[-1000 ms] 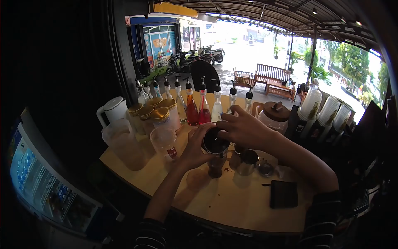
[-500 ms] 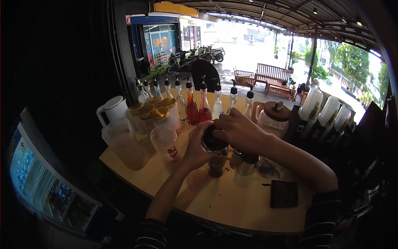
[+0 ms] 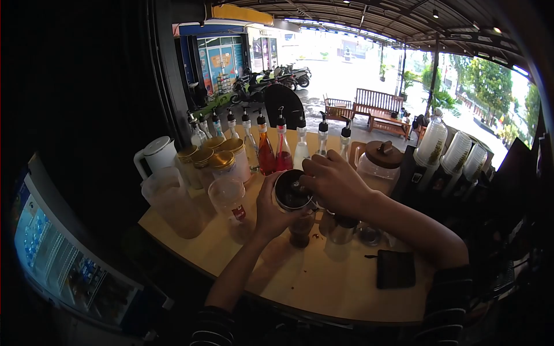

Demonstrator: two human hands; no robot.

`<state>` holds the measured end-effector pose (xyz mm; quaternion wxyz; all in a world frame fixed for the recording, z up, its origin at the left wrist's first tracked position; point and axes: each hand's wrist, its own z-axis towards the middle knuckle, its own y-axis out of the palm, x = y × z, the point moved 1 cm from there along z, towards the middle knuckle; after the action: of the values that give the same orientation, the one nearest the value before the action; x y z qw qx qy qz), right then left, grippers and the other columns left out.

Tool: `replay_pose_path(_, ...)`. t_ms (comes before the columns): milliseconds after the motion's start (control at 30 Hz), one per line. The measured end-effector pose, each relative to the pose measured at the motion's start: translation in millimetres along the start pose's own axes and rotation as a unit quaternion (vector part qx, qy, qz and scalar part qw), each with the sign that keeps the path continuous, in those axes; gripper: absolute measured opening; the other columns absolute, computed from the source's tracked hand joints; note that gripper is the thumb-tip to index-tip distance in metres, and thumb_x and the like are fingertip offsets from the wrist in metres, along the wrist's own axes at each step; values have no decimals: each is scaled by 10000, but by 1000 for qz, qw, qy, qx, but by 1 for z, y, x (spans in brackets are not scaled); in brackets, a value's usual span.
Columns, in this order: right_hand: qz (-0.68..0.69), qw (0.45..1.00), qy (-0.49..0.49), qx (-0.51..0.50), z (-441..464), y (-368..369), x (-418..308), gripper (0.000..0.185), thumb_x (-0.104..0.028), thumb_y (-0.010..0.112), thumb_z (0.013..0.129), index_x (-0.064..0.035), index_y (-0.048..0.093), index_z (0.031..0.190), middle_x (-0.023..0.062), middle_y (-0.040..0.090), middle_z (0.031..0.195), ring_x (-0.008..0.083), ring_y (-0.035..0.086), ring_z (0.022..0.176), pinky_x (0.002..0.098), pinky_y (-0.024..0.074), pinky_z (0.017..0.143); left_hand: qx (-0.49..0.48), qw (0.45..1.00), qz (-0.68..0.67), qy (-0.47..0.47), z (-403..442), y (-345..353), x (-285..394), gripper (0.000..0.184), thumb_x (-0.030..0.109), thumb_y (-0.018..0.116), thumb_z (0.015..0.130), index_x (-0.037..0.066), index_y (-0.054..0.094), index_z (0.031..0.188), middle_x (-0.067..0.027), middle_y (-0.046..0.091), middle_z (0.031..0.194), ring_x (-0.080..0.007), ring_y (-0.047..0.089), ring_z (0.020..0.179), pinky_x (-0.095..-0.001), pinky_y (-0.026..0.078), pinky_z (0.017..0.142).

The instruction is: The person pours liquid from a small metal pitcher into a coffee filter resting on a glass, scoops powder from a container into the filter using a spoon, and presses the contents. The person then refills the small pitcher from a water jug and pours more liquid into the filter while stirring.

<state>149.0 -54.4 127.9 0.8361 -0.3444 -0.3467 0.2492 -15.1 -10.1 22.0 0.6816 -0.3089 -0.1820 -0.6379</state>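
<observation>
My left hand (image 3: 270, 212) is wrapped around a round container (image 3: 289, 199) with a pale rim and a dark inside, tilted so its mouth faces me. Over the container's right rim is my right hand (image 3: 340, 187), its fingers pinched together. A small shiny spot shows inside near these fingers, but what they hold is hidden. Below stands a small glass (image 3: 300, 232) with brown contents, partly covered by the container. To the left is a clear plastic cup (image 3: 225, 196) with a red label. A metal pitcher (image 3: 343, 232) stands to the right.
Pump bottles (image 3: 283, 153) line the table's back behind gold-lidded jars (image 3: 224, 161). A large plastic jug (image 3: 173, 202) and white kettle (image 3: 158, 153) stand left. A dark square pouch (image 3: 396, 270), lidded jar (image 3: 379, 164) and cup stacks (image 3: 459, 153) are on the right.
The container has shifted slightly left and its mouth shows more. My right fingers have drawn back a little towards its right rim, revealing the shiny spot inside.
</observation>
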Motion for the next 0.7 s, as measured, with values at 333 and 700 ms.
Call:
replay_pose_path(333,11,998,51,-22,-3,3,-4,200,-168,694,679,-82,650,854,78,565,970,202,589,956,327,481,789,39,996,84,16,-3,6,10,805,234,907,528,45,460,1170,-90,514,1134,-207,526,1083,-347,439,939)
replay_pose_path(700,47,988,128,-68,-10,0,-5,185,-102,653,719,-37,585,879,116,558,968,250,652,876,347,555,638,45,998,40,-2,-3,8,4,777,175,879,557,44,448,1190,-86,508,1140,-208,537,1090,-342,445,952)
